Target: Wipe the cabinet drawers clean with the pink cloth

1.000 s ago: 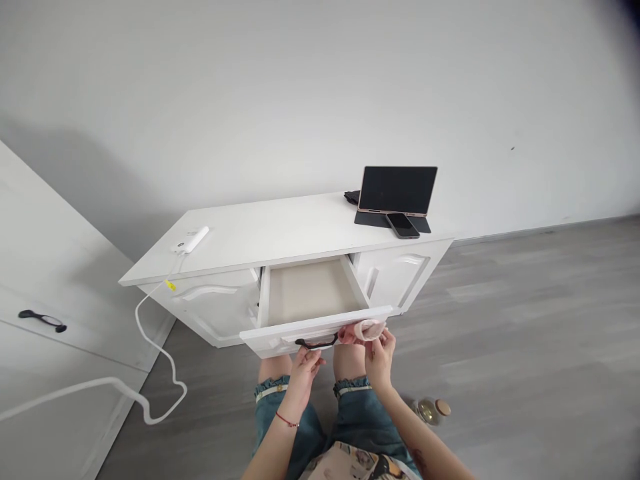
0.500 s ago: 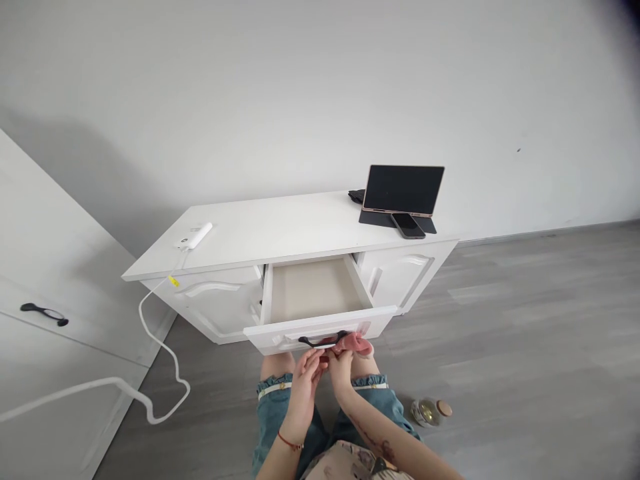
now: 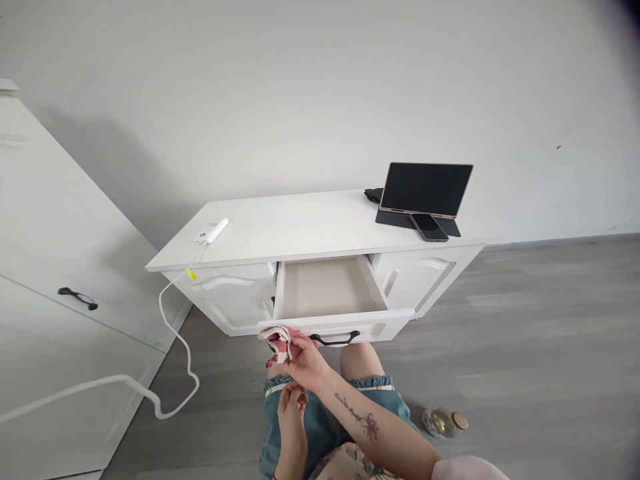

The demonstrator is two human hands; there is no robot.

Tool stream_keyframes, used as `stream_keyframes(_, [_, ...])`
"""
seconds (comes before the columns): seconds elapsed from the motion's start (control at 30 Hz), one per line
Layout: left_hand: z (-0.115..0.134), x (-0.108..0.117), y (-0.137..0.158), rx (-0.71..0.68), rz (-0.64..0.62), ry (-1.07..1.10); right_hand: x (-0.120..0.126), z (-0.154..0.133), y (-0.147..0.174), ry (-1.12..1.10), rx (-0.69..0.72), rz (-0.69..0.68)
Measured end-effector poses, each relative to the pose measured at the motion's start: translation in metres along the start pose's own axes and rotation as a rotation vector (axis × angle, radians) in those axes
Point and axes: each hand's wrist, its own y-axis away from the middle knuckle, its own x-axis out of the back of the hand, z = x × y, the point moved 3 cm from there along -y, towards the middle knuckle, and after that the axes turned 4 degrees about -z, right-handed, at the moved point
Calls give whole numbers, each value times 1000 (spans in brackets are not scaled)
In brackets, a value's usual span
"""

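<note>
— Gripping a bunched pink cloth, the right hand presses it against the left end of the open drawer's front panel, just left of the black handle. The forearm crosses the body to get there.

— And the left hand?

— Lower down, over the lap, fingers curled in loosely. It holds nothing that I can make out, and touches neither cloth nor drawer.

— So what step is this?

— I judge it to be wiping the drawer front, at its left corner. The drawer stands pulled out from the white cabinet and looks bare inside.

— What does the next move ask for?

— Probably keeping the cloth flat on the narrow panel while working around the handle, without shoving the drawer back in. The free hand could steady it.

— Anything else about?

— On the worktop, a white power bank lies near the left edge, its cable trailing to the floor. A tablet stands propped at the right rear corner with a phone just before it. A small jar lies on the floor, right of the knees.
</note>
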Motion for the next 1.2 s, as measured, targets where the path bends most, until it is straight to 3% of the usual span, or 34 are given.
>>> stream_keyframes(0.1, [-2, -15, 2, 70, -45, 63, -15, -20, 20, -148, -87, -102])
stream_keyframes(0.2, [4, -39, 0, 160, -133, 119, -15, -46, 43, -221, -84, -130])
stream_keyframes(0.4, [25, -100, -14, 310, -392, 252, 14, -106, 91, -249, 87, -83])
stream_keyframes(0.5, [26, -116, -19, 355, -425, 264, 34, -137, 113, -275, 174, -13])
stream_keyframes(0.73, [20, -121, -25, 308, -298, 215, 67, -190, 157, -437, 315, 134])
stream_keyframes(0.9, [17, -121, -28, 264, -330, 199, 95, -219, 177, -458, 428, 166])
stream_keyframes(1.0, [17, -120, -33, 205, -324, 166, 123, -236, 183, -413, 571, 279])
stream_keyframes(1.1, [22, -124, -43, 174, -325, 132, 149, -239, 179, -351, 576, 359])
stream_keyframes(1.2, [33, -137, -62, 146, -364, 143, 164, -224, 164, -326, 492, 318])
